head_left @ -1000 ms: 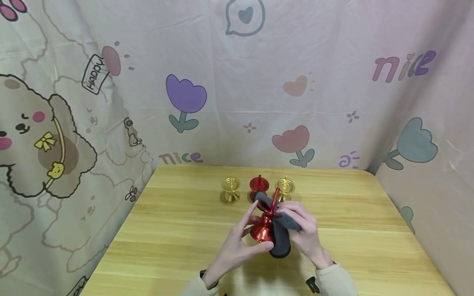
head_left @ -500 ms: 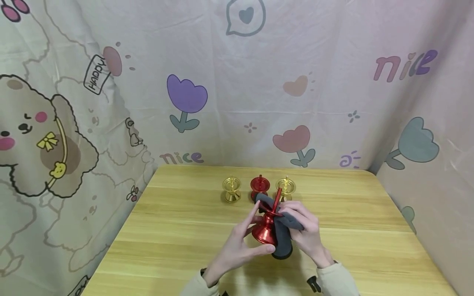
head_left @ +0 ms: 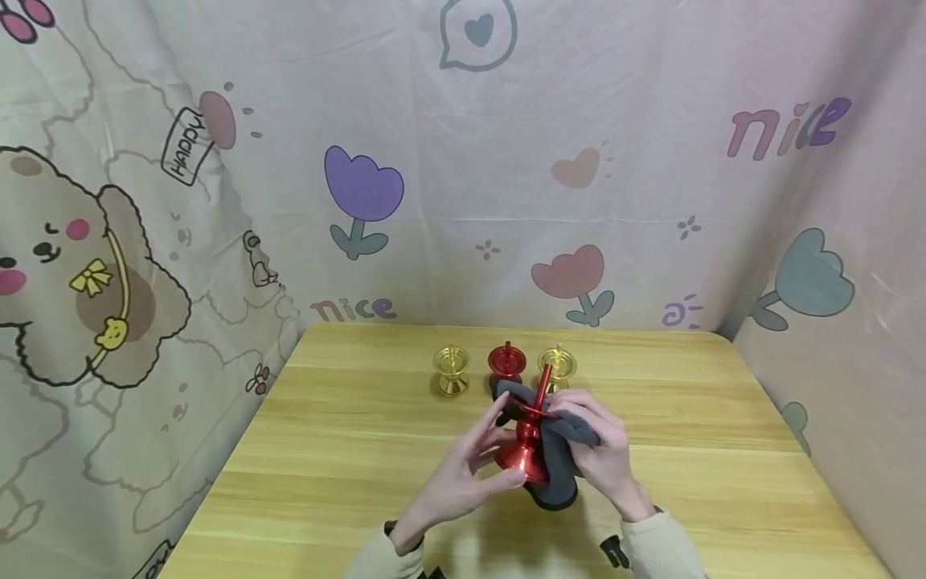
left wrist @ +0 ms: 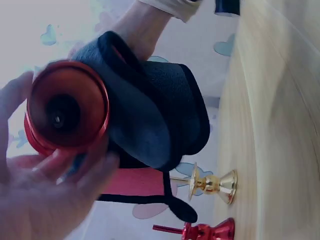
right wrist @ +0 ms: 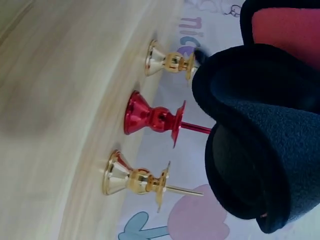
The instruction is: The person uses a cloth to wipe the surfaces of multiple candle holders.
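Observation:
A glossy red candle holder point(head_left: 522, 460) with a flared base and a thin upright stem is held above the table, tilted slightly. My left hand point(head_left: 459, 478) grips it, the thumb near the base and the fingers on the far side. In the left wrist view the hollow underside of the candle holder point(left wrist: 75, 110) faces the camera. My right hand point(head_left: 604, 450) pinches a dark grey cloth point(head_left: 559, 474) with black edging against the holder's dish. Folds of this cloth point(right wrist: 280, 145) cover the right hand in the right wrist view; a pink patch shows on it.
Behind the hands, a gold candle holder point(head_left: 452, 371), a red one point(head_left: 506, 360) and another gold one point(head_left: 558, 362) stand in a row on the wooden table point(head_left: 347, 450). A printed curtain point(head_left: 463, 161) hangs behind the table's far edge.
The held candle holder and the cloth have shifted slightly to the right. My left thumb has slid a little left along the base. The row of holders stays put.

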`<action>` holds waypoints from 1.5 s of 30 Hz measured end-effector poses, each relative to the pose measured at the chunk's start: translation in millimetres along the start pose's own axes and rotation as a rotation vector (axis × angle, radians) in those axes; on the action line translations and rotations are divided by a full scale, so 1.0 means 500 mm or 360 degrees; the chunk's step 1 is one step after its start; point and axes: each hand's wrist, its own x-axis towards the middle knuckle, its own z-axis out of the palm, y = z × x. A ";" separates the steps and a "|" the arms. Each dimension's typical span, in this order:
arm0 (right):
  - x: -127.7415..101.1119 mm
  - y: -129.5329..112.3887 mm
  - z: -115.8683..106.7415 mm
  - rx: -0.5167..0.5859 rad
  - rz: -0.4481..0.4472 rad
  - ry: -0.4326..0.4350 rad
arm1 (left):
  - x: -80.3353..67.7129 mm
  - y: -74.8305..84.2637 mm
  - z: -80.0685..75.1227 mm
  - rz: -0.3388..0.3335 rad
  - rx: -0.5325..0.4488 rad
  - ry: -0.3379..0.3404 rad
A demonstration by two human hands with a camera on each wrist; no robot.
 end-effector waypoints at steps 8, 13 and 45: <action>0.003 -0.001 0.002 -0.0064 -0.0038 -0.0045 | 0.000 0.002 0.012 -0.0015 0.0233 0.0148; 0.003 0.000 0.002 -0.0031 -0.0044 -0.0058 | -0.003 0.001 0.002 -0.0033 0.0028 0.0073; 0.005 -0.004 0.002 -0.0146 -0.0116 -0.0118 | -0.004 -0.008 0.016 -0.0044 0.0277 0.0165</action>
